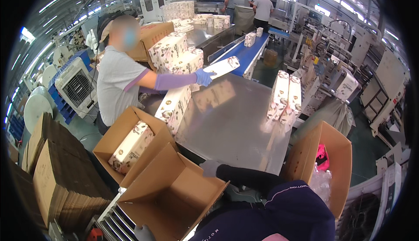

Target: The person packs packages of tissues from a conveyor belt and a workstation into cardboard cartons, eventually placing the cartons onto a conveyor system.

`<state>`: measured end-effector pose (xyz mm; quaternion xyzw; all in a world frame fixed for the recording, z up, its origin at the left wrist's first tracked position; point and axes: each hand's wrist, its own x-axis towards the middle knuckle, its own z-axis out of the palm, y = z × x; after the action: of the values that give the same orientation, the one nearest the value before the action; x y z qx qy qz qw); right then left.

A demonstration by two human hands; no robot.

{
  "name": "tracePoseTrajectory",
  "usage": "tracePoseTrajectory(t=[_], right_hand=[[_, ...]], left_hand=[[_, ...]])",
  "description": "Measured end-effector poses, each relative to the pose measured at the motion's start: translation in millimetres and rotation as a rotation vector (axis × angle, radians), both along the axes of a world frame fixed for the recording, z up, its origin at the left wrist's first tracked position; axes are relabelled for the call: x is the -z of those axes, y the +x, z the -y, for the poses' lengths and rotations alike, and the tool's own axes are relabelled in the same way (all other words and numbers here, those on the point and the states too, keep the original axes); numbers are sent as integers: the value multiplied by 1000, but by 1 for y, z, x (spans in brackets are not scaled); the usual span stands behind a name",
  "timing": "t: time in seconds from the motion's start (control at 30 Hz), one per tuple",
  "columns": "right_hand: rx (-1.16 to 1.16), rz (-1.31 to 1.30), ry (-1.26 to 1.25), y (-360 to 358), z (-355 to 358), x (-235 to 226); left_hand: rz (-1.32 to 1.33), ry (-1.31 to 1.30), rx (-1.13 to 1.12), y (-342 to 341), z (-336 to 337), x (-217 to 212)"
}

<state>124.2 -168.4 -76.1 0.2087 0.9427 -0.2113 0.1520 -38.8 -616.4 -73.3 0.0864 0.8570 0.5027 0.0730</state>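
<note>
The empty box (172,193) sits open at the table's near edge, held at two points — left hand (144,233) closed on its lower corner, right hand (210,167) gripping the top rim. The step looks like readying it for filling; next calls for a free hand reaching for the packs (286,98). Bare table (231,123) between gives room, though the co-worker's box (131,147) crowds the left.

The open, empty brown cardboard box (172,193) sits tilted at six o'clock, flaps spread, its mouth toward the steel table at twelve, just right of a second open box holding a patterned pack.
</note>
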Motion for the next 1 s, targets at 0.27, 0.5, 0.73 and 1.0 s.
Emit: tracePoseTrajectory(t=[0.27,0.5,0.73,1.0], right_hand=[[469,-396,-87,127,-130,57],[379,-291,613,217,-108,67],[442,-312,593,215,-110,83],[630,-154,654,226,-79,83]], left_hand=[[-230,-581,77,29,-94,-53],[-20,-413,-28,34,-102,-73],[-293,-1300,-69,59,-154,-112],[-395,-1564,-158,37,-148,-45]])
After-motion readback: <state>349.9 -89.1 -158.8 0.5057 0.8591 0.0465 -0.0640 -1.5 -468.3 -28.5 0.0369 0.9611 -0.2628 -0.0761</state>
